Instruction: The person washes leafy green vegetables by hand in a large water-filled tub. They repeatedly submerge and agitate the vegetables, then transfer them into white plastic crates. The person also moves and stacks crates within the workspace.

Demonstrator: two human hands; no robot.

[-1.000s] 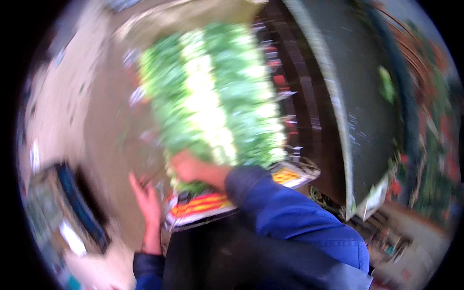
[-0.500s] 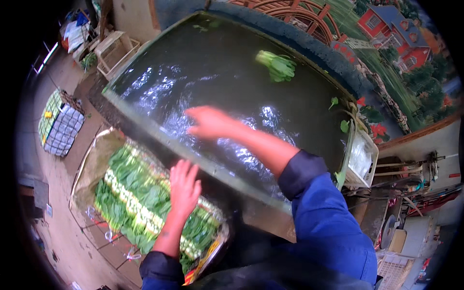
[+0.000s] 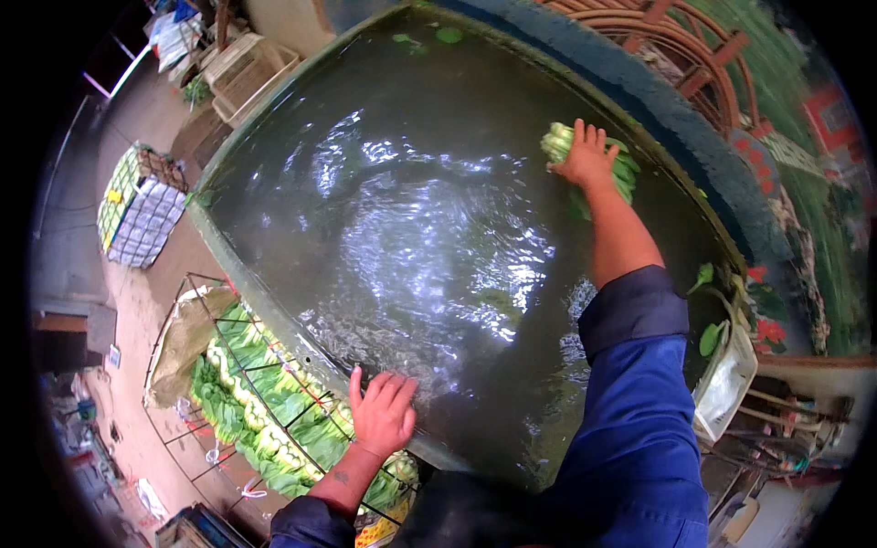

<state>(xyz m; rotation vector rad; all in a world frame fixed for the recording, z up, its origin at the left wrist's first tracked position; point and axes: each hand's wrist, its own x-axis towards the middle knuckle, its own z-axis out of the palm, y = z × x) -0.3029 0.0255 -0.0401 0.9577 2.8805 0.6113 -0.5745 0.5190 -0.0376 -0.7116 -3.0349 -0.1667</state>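
My right hand (image 3: 587, 160) reaches far across a water-filled tank (image 3: 260, 306) and rests over a floating bunch of leafy greens (image 3: 625, 175). Its fingers are stretched and apart; the pale stalk ends show beside them, and the hand hides the bunch's middle. My left hand (image 3: 384, 418) is open at the tank's near edge, fingers spread, holding nothing. Below it, a wire-framed crate (image 3: 196, 279) holds rows of packed leafy greens (image 3: 265, 416), pale stalks side by side.
A white plastic basket (image 3: 724, 388) hangs at the tank's right end, near loose leaves. Back left stand a beige crate (image 3: 251, 68) and a wire-caged bale (image 3: 146, 215). A painted wall (image 3: 731, 173) borders the far side.
My right hand has moved across the water, away from me and to the right, onto the floating greens. My left hand has shifted from above the crate to the tank's edge.
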